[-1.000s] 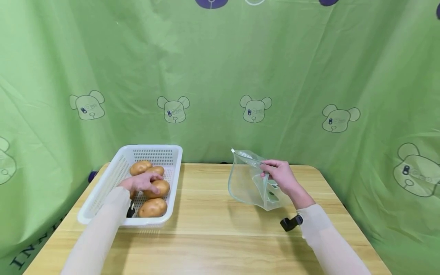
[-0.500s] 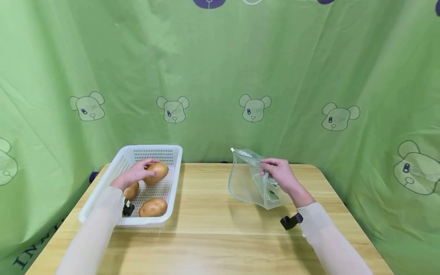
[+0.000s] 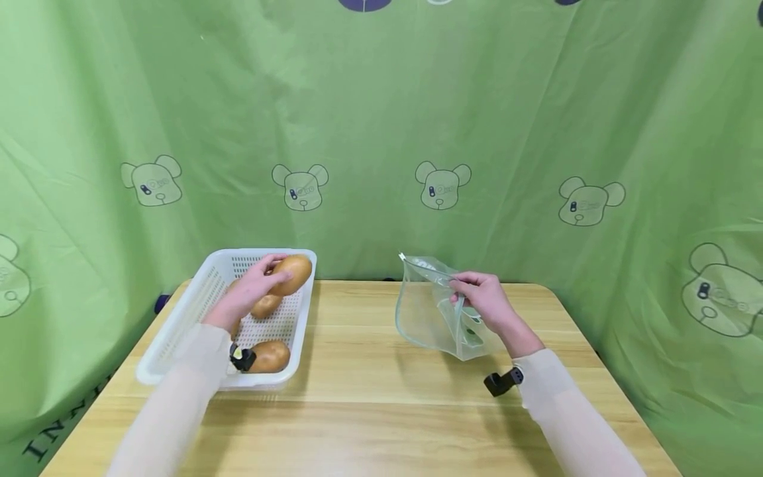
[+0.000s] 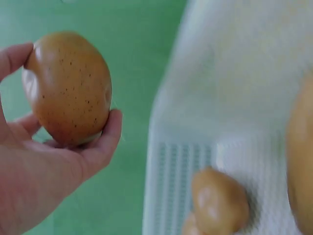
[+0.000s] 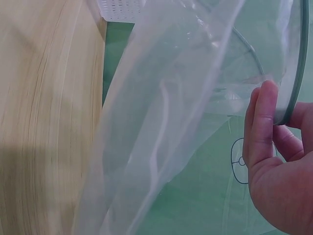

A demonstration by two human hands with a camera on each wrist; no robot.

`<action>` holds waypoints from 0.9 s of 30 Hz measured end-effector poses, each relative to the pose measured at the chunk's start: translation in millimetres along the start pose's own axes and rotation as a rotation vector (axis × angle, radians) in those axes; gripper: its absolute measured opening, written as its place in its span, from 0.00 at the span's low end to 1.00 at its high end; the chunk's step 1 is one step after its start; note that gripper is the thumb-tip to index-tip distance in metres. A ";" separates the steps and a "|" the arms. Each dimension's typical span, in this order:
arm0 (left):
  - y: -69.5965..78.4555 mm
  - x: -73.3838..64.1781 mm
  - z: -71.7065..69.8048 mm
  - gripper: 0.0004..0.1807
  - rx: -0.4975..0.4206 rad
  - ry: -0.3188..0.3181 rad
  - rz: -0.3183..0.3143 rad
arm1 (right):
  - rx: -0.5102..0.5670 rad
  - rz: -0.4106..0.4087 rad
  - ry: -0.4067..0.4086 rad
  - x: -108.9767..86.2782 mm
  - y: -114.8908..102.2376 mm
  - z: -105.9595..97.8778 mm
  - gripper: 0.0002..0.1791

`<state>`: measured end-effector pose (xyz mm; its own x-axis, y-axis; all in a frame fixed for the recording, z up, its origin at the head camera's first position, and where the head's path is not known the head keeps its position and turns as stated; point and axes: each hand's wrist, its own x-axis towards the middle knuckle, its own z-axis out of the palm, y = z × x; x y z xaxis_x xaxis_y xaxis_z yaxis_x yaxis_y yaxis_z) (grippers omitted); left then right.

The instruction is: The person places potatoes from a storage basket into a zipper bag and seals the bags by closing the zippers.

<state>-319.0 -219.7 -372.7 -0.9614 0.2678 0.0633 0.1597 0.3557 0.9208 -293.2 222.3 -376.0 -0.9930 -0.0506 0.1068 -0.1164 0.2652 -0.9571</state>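
My left hand grips a brown potato up near the back right rim of the white basket. In the left wrist view, thumb and fingers curl round the speckled potato, which is raised above the basket. Below it, another potato lies at the basket's front, and one more sits farther back; others are partly hidden by my arm. My right hand pinches the top edge of a clear zip bag. The bag hangs with its mouth parted, a white slider at its far left corner.
A wooden table carries the basket at left, with the bag on the right. Behind it hangs a green curtain printed with bear heads. Each wrist wears a small black camera.
My left hand has taken a potato from the middle of the basket and raised it toward the back right rim. The right hand and bag stay nearly still.
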 end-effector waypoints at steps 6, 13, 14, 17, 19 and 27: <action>22.5 1.9 25.1 0.30 -0.160 0.017 0.081 | -0.006 -0.003 -0.003 0.7 0.6 0.7 0.17; 38.1 0.6 48.9 0.31 -0.198 -0.058 0.097 | -0.003 0.002 -0.005 3.0 0.8 0.5 0.17; 38.8 0.9 51.9 0.31 -0.197 -0.068 0.094 | 0.000 0.002 -0.006 3.4 1.0 0.7 0.17; 40.3 2.9 61.9 0.31 -0.205 -0.078 0.087 | 0.009 0.005 -0.010 4.2 1.5 1.6 0.17; 42.3 3.7 68.7 0.30 -0.205 -0.080 0.087 | 0.017 0.007 -0.011 4.6 1.7 2.3 0.17; 57.2 4.3 95.7 0.30 -0.226 -0.152 0.119 | 0.039 0.005 -0.010 5.6 -0.2 6.4 0.17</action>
<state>-292.6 -112.5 -356.5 -0.8916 0.4328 0.1333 0.1988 0.1095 0.9739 -298.6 215.8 -376.9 -0.9933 -0.0589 0.0998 -0.1107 0.2272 -0.9675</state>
